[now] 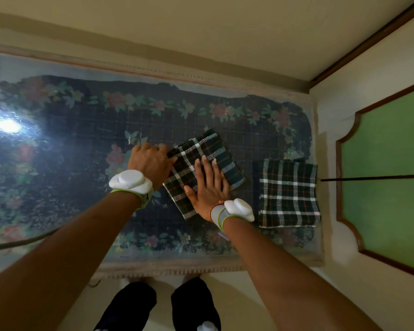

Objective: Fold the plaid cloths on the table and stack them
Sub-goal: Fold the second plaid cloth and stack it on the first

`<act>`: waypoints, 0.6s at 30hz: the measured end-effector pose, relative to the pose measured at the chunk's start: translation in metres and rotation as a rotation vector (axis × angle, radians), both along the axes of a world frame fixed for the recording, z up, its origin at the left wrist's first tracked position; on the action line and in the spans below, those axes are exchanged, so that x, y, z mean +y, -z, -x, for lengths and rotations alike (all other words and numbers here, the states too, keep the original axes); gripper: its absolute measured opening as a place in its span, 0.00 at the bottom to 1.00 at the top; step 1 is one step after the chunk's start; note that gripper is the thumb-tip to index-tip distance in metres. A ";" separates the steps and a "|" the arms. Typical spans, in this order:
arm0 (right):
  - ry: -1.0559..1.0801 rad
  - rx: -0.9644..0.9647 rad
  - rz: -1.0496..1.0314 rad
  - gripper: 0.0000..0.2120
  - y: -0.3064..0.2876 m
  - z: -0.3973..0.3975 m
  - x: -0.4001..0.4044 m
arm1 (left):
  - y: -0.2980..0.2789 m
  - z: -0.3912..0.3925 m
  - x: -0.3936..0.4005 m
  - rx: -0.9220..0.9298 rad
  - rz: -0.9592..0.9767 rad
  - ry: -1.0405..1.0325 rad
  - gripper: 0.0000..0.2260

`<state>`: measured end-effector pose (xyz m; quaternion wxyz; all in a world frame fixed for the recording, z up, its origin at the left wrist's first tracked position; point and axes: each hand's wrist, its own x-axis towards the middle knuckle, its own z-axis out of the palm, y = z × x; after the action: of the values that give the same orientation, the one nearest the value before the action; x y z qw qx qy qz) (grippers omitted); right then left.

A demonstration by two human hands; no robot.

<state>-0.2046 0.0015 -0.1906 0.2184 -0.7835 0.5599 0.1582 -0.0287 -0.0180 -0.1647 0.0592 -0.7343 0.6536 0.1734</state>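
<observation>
A dark green plaid cloth point(225, 161), folded and lying at an angle, sits in the middle of the table point(58, 144). My left hand point(148, 161) grips its left edge with closed fingers. My right hand point(208, 185) lies flat on the cloth's near half, fingers spread, pressing it down. A second plaid cloth point(288, 194), folded into a neat rectangle, lies flat to the right, apart from both hands.
The table has a glossy floral cover with a bright light glare point(9, 125) at the left. A green wood-framed panel point(387, 173) stands at the right. A wall runs behind the table. My legs show below the table's front edge.
</observation>
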 end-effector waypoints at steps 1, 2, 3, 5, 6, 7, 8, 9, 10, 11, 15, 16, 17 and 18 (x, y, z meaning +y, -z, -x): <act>-0.008 -0.001 -0.008 0.38 0.000 0.001 0.000 | 0.000 0.003 0.001 0.003 -0.021 -0.043 0.21; -0.020 0.005 -0.017 0.37 0.000 0.003 0.000 | 0.002 0.004 0.001 0.005 -0.030 -0.080 0.22; -0.036 0.018 -0.022 0.37 0.000 0.005 -0.001 | 0.002 0.004 0.002 0.004 -0.034 -0.109 0.23; -0.079 0.027 -0.028 0.35 -0.001 0.009 -0.005 | 0.003 0.000 0.005 0.006 -0.050 -0.107 0.24; -0.097 0.016 -0.033 0.34 -0.004 0.010 -0.007 | 0.005 -0.003 0.006 0.002 -0.056 -0.082 0.25; -0.103 0.004 -0.037 0.34 -0.007 0.010 -0.009 | 0.006 -0.004 0.007 0.000 -0.065 -0.069 0.25; -0.076 -0.006 -0.018 0.34 -0.010 0.009 -0.008 | 0.006 -0.004 0.008 0.022 -0.078 -0.085 0.25; -0.003 -0.017 0.029 0.36 -0.012 0.007 -0.006 | 0.006 -0.003 0.009 0.073 -0.095 -0.122 0.25; 0.133 -0.029 0.103 0.37 -0.015 0.003 -0.001 | 0.006 -0.002 0.010 0.140 -0.105 -0.174 0.24; 0.327 -0.032 0.184 0.37 -0.019 -0.002 0.004 | 0.004 0.000 0.010 0.208 -0.112 -0.228 0.22; 0.982 0.059 0.120 0.36 -0.028 -0.009 0.004 | -0.005 0.007 0.004 0.487 -0.148 -0.483 0.24; 1.080 0.030 0.067 0.35 -0.029 -0.010 0.001 | -0.006 0.009 0.002 0.551 -0.156 -0.525 0.26; 1.163 -0.031 0.019 0.34 -0.025 -0.008 -0.002 | -0.005 0.012 0.000 0.584 -0.166 -0.545 0.27; 1.216 -0.095 -0.023 0.33 -0.021 -0.010 -0.005 | -0.005 0.011 -0.002 0.587 -0.188 -0.565 0.28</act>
<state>-0.1947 -0.0039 -0.1694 0.3027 -0.3270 0.8949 -0.0238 -0.0399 -0.0202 -0.1601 -0.1129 -0.7954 0.3971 0.4438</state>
